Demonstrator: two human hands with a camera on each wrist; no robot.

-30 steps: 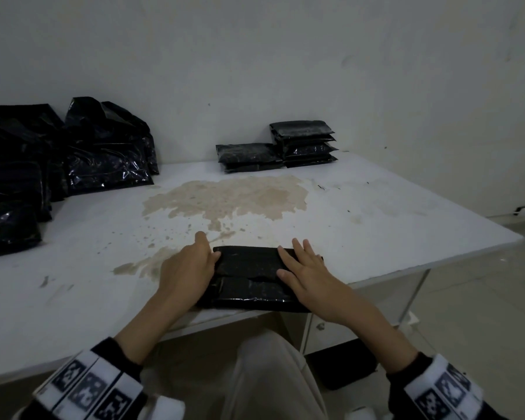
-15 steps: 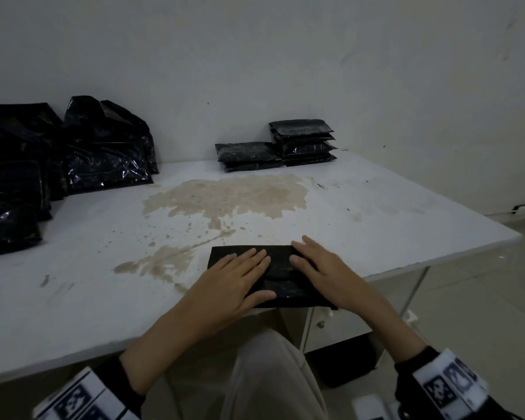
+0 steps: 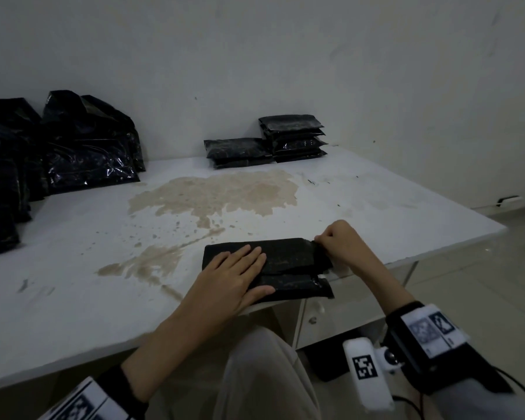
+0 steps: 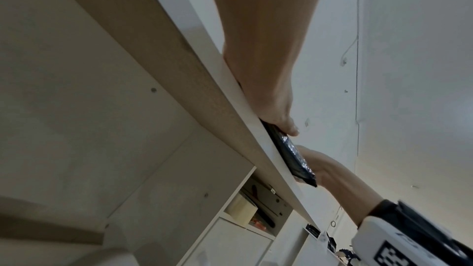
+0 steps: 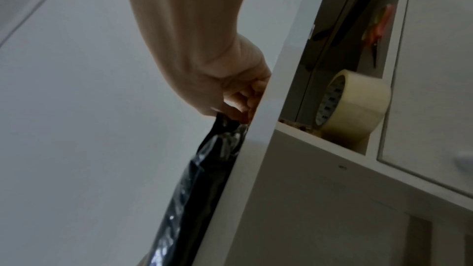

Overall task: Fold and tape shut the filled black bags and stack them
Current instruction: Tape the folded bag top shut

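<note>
- Left hand (image 3: 235, 275), grip wide and flat, presses the folded black bag (image 3: 288, 260) at lower centre.
- Right hand (image 3: 341, 242) grip pinches the bag's right end on the worktop (image 3: 376, 213).

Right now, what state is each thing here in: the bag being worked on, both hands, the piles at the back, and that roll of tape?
Black bag: folded flat at the table's near edge, not visibly taped.
Left hand: flat, pressing the bag down.
Right hand: pinching the bag's right end.
Finished stacks: folded packs, piled by the wall.
Unfolded bags: bulky, heaped at far left.
Tape roll: standing on edge on a shelf under the table, untouched.
Table: stained brown.
</note>
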